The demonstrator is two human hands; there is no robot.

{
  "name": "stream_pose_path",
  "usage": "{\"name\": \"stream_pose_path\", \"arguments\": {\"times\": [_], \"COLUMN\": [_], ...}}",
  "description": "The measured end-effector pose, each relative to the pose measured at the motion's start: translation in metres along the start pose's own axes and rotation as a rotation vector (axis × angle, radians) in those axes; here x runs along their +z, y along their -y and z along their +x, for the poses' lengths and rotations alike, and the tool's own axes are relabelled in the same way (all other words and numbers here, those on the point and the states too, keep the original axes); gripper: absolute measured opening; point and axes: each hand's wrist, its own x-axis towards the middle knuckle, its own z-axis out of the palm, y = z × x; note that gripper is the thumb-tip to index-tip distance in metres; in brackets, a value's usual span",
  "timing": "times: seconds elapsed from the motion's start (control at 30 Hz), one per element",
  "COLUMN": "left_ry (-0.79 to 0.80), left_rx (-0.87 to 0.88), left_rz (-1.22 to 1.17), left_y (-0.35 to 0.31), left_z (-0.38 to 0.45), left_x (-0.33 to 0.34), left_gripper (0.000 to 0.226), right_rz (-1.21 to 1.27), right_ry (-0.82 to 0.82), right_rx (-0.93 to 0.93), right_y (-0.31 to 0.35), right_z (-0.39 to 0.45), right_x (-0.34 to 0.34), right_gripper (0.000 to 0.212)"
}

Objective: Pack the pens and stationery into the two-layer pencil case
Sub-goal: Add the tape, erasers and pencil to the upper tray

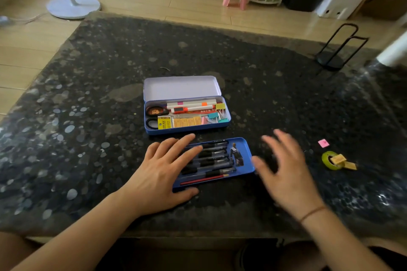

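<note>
A blue tin pencil case (226, 114) lies open mid-table, its lid (181, 87) tipped back. Its lower layer holds highlighters (191, 105), scissors (154, 116), a yellow eraser (164, 122), sticky notes (187, 121) and binder clips (217, 114). In front lies the blue inner tray (247, 156) with several black pens and a red pencil (204, 179). My left hand (163, 171) rests flat on the tray's left end, fingers spread over the pens. My right hand (286, 167), blurred, hovers with fingers apart just right of the tray, holding nothing.
A green tape roll (329, 160) with yellow tags and a small pink note (323, 143) lie to the right. A black wire stand (337, 50) stands at the far right. The dark speckled table (88, 116) ends near my body; a fan base and pink stool are on the floor beyond.
</note>
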Motion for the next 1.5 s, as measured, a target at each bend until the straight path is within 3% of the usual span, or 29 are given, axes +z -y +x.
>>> {"name": "stream_pose_path", "arguments": {"times": [0.07, 0.13, 0.2, 0.43, 0.67, 0.93, 1.07, 1.3, 1.4, 1.5], "left_ry": [0.004, 0.034, 0.069, 0.126, 0.076, 0.080, 0.050, 0.099, 0.138, 0.179], "left_rx": [0.073, 0.199, 0.332, 0.453, 0.443, 0.367, 0.350, 0.175, 0.261, 0.286], "left_rz": [0.040, 0.054, 0.102, 0.164, 0.137, 0.073, 0.045, 0.076, 0.117, 0.140], "left_y": [-0.012, -0.028, -0.043, -0.046, -0.031, -0.013, -0.009, -0.024, -0.033, -0.041], "left_z": [0.005, 0.016, 0.034, 0.062, 0.049, 0.024, 0.018, 0.037, 0.047, 0.057], "left_x": [-0.003, -0.006, -0.006, 0.002, -0.005, -0.005, -0.006, -0.010, -0.008, -0.007], "left_gripper": [0.082, 0.075, 0.069, 0.055, 0.047, 0.043, 0.042, 0.076, 0.075, 0.075], "right_rz": [-0.185, -0.364, -0.387, -0.342, -0.265, -0.002, -0.027, -0.084, -0.159, -0.217], "right_ry": [-0.050, 0.093, 0.229, 0.224, 0.234, 0.271, 0.313, 0.210, 0.168, 0.091], "right_rx": [0.175, 0.411, 0.497, 0.327, 0.279, -0.244, -0.328, -0.342, -0.349, -0.175], "right_y": [-0.052, -0.095, -0.123, -0.134, -0.110, 0.003, 0.023, 0.005, -0.011, -0.045], "right_z": [0.016, 0.024, 0.025, 0.023, 0.023, 0.042, 0.048, 0.045, 0.043, 0.042], "right_x": [-0.031, -0.056, -0.066, -0.069, -0.073, -0.027, 0.002, 0.003, -0.008, -0.035], "right_gripper": [0.064, 0.073, 0.078, 0.051, 0.051, 0.054, 0.053, 0.046, 0.042, 0.041]}}
